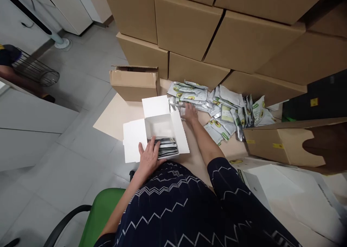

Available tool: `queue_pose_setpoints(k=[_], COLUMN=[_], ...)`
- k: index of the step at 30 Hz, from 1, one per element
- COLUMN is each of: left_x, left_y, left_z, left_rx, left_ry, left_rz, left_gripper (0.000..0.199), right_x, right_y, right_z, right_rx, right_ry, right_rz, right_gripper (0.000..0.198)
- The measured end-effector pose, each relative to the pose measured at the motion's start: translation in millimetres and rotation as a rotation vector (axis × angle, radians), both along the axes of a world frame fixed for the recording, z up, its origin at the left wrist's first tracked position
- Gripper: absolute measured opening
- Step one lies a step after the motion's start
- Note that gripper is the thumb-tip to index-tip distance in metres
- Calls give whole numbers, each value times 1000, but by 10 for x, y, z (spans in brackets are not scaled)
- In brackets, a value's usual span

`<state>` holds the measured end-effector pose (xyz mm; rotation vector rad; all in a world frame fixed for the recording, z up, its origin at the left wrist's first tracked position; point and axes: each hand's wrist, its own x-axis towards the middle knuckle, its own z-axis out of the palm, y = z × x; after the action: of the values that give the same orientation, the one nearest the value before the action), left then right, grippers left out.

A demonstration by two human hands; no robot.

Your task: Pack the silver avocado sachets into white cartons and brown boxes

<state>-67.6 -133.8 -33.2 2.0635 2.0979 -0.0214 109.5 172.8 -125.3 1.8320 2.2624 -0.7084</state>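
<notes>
An open white carton (159,126) stands in front of me with its flaps folded outward. Several flat packets (166,147) are stacked in its near half. My left hand (149,156) rests over the carton's near left edge, fingers spread, their tips at the packets. Beyond the right flap, my right hand (191,113) has its curled fingers on a silver packet (181,110) at the left end of a heap. That heap of white and silver pouches (226,106), printed with green and yellow avocado pictures, spreads to the right.
Large brown cartons (187,26) are stacked behind the table. A smaller open brown box (134,82) stands at the table's left corner. To the right are a cut-out cardboard box (282,144) and white cartons (287,189). A green chair (104,214) is at lower left.
</notes>
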Motion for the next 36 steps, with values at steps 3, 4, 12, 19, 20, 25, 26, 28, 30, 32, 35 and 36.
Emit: queue_pose_setpoints(k=[3, 4, 12, 19, 20, 25, 26, 28, 30, 32, 35, 36], left_x=[7, 10, 24, 24, 26, 35, 36, 37, 39, 41, 44, 45], left_y=[2, 3, 1, 8, 10, 19, 20, 20, 20, 17, 10, 7], left_z=[9, 14, 73, 29, 30, 61, 65, 66, 64, 65, 79, 86], left_rx=[-1, -3, -13, -24, -28, -39, -39, -36, -33, -28, -24, -26], left_ry=[0, 1, -13, -32, -31, -31, -33, -39, -45, -49, -54, -56], left_rz=[4, 7, 18, 28, 28, 22, 20, 19, 23, 26, 26, 26], left_gripper=[67, 67, 68, 72, 72, 72, 72, 72, 72, 71, 70, 70], right_x=[-85, -100, 48, 537, 582, 601, 554, 394, 157, -117, -474, -556], right_y=[130, 163, 0, -521, -593, -825, -860, -944, -1048, -1158, -1283, -1308], right_z=[31, 46, 204, 733, 849, 1482, 1590, 1739, 1765, 1660, 1348, 1238], right_rx=[-68, -89, -115, 169, 224, 406, 393, 315, 185, 43, -141, -188], right_ry=[-97, -123, 48, 598, 755, 1326, 1351, 1372, 1387, 1390, 1316, 1261], right_rz=[163, 187, 113, -179, -246, -252, -232, -216, -212, -186, -125, -109], right_gripper=[110, 113, 42, 25, 31, 47, 45, 41, 37, 34, 32, 30])
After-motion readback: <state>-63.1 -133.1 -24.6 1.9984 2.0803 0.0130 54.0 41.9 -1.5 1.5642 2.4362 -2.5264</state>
